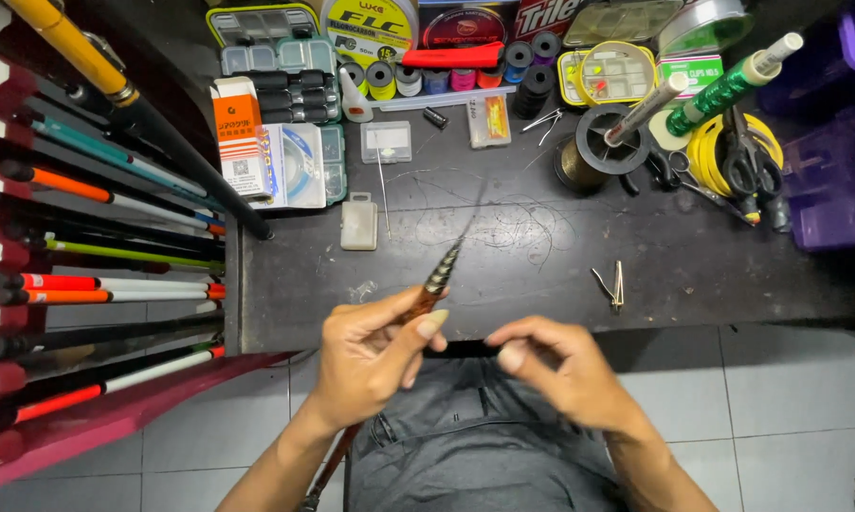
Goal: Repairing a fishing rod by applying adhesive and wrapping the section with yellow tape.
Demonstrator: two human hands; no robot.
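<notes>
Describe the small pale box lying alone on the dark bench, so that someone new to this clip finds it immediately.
Start at the dark workbench and go to its left part, just below the clear line spool pack. There lies the small pale box, upright-oblong with a little tab on top. Unlike the clear compartment boxes above, it is opaque, whitish and lies apart from the clutter.

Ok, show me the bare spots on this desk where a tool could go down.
The front right of the desk is barest, bordered by the small metal clips and the purple bins. A smaller patch lies front left, between the white box and the rod in the left hand. The back row of spools and the scissors corner are crowded; loose line litters the middle.
</notes>
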